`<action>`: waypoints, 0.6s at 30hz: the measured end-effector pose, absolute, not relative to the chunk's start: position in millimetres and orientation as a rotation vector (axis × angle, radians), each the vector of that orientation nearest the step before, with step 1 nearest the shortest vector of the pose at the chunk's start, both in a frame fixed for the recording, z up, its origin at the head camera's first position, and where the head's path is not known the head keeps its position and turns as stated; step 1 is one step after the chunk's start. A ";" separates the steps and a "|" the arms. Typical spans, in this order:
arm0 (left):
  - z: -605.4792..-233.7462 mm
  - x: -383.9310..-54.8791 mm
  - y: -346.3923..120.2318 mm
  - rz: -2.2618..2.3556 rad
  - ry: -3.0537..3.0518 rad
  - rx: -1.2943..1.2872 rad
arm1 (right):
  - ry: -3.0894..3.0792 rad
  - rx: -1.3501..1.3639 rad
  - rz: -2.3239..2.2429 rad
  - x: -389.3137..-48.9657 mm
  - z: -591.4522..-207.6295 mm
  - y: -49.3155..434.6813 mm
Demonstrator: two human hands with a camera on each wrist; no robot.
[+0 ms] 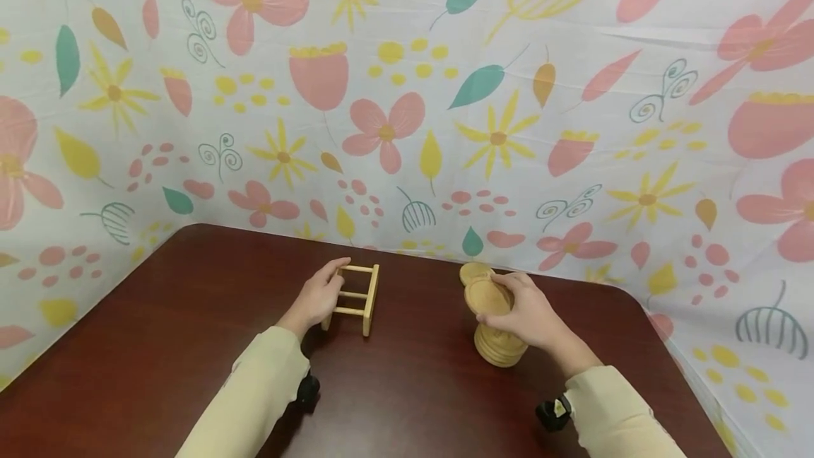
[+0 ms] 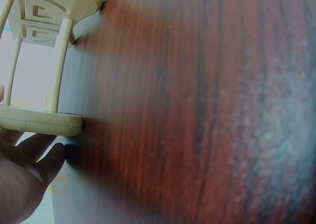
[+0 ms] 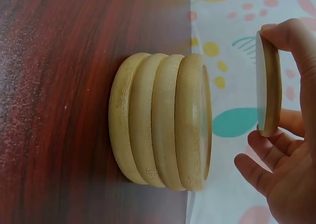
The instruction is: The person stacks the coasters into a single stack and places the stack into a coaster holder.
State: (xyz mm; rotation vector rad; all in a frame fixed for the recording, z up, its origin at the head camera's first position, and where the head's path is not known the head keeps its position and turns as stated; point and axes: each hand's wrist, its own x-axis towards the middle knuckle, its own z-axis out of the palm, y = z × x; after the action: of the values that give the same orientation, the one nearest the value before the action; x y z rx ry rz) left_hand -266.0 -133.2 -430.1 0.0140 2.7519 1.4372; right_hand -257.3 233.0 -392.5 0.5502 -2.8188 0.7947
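Observation:
My left hand (image 1: pixel 316 297) holds one end panel of a small wooden coaster rack (image 1: pixel 372 300) standing on the table. The left wrist view shows fingers at that panel, thin rods, and a far panel with cut-out slots (image 2: pixel 47 12). My right hand (image 1: pixel 531 311) pinches a round wooden coaster (image 3: pixel 272 86) by its edge between thumb and fingers. It is held apart from a stack of several similar coasters (image 3: pixel 163 120) on the table. In the head view the held coaster overlaps the stack. Another round wooden piece (image 1: pixel 473 272) shows behind it, partly hidden.
The dark red-brown wooden table (image 1: pixel 407 387) has rounded far corners. A white cloth with a flower and leaf print (image 1: pixel 394 55) hangs right behind and beside it. Black wrist cameras (image 1: pixel 553 413) sit on both sleeves.

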 end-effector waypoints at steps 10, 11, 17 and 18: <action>-430.2 -264.9 -133.3 1.458 2.724 0.035 | -2.794 0.525 0.803 -249.0 -393.2 244.7; -429.5 -266.4 -133.3 1.475 2.726 0.040 | -2.787 0.522 0.807 -249.5 -391.6 245.6; -428.3 -268.4 -133.5 1.479 2.697 0.034 | -2.792 0.513 0.791 -245.5 -391.8 250.9; -428.4 -268.4 -133.1 1.474 2.691 0.040 | -2.791 0.508 0.792 -244.0 -393.0 252.1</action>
State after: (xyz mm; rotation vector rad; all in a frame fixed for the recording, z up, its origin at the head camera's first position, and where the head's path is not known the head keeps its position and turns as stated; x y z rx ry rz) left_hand -268.4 -133.1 -428.4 0.0400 2.6909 1.4742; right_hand -244.0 252.1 -393.0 0.5083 -2.7909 0.7920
